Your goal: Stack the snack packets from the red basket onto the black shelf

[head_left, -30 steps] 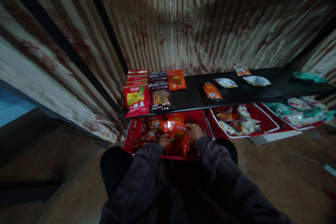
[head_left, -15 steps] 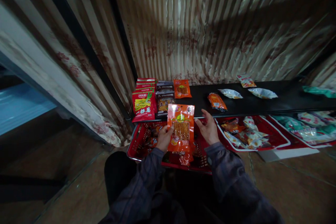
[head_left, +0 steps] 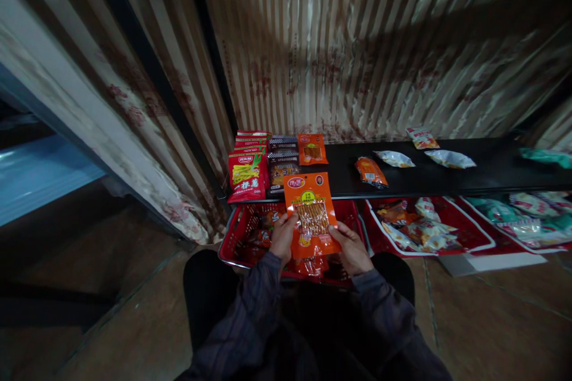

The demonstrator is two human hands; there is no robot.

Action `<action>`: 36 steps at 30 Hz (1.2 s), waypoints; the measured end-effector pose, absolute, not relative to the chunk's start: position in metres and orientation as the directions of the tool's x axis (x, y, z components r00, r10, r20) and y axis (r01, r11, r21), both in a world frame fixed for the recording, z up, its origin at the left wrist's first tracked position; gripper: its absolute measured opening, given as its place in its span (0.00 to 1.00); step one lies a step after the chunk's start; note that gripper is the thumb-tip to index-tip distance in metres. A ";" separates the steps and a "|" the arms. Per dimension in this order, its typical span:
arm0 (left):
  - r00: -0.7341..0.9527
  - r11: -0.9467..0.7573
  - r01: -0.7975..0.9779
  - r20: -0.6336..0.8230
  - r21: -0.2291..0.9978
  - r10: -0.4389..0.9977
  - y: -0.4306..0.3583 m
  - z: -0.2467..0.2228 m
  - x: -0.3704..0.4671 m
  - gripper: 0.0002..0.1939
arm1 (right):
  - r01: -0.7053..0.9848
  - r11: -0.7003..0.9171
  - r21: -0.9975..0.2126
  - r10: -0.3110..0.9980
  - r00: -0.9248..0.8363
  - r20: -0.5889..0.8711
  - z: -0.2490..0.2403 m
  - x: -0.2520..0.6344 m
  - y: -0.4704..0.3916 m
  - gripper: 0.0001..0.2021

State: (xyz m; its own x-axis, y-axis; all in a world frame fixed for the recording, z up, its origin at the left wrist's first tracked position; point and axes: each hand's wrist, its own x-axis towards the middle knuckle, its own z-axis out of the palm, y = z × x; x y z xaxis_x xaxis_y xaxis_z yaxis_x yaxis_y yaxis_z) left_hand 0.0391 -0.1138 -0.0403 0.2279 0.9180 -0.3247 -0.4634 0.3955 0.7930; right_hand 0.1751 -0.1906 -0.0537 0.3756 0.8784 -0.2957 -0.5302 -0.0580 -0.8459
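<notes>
An orange snack packet (head_left: 313,214) with a clear window showing thin brown sticks is held upright between both hands. My left hand (head_left: 283,236) grips its left edge, thumb on the front. On its lower right edge, my right hand (head_left: 351,247) closes with the thumb in front. Below the packet is a red basket (head_left: 232,238) with more snack packets inside, partly hidden by my hands. Just behind, on the black shelf (head_left: 342,158), stand red snack packets (head_left: 247,174), dark snack packets (head_left: 284,171) and another orange packet (head_left: 312,149).
Farther right on the shelf lie an orange packet (head_left: 371,172) and white packets (head_left: 450,159). Two more red baskets (head_left: 473,244) of packets stand below the shelf's front edge. A striped curtain (head_left: 357,41) hangs behind, and a dark post (head_left: 210,53) rises at the shelf's left.
My right hand has moved left from beside the packet and taken hold of its right edge. The packet has tilted slightly; my left hand keeps its grip.
</notes>
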 end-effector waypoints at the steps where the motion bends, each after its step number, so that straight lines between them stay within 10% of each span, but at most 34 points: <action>1: 0.242 0.389 -0.446 -0.310 0.806 0.919 -0.113 -0.038 0.037 0.23 | -0.536 -0.058 -0.842 0.873 0.383 -0.303 -0.053 0.175 -0.191 0.22; 36: 0.282 0.324 -0.209 -0.260 0.923 0.923 -0.107 -0.034 0.016 0.15 | -0.556 -0.075 -0.827 0.815 0.444 -0.372 -0.061 0.174 -0.184 0.18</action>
State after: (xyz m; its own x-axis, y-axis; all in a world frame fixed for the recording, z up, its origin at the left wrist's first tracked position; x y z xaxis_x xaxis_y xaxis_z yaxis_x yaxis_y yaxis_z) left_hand 0.0165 -0.1070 -0.0339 0.2822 0.9234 -0.2601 -0.2092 0.3239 0.9227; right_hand 0.1739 -0.1836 -0.0615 0.4437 0.8153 -0.3720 -0.5565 -0.0747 -0.8275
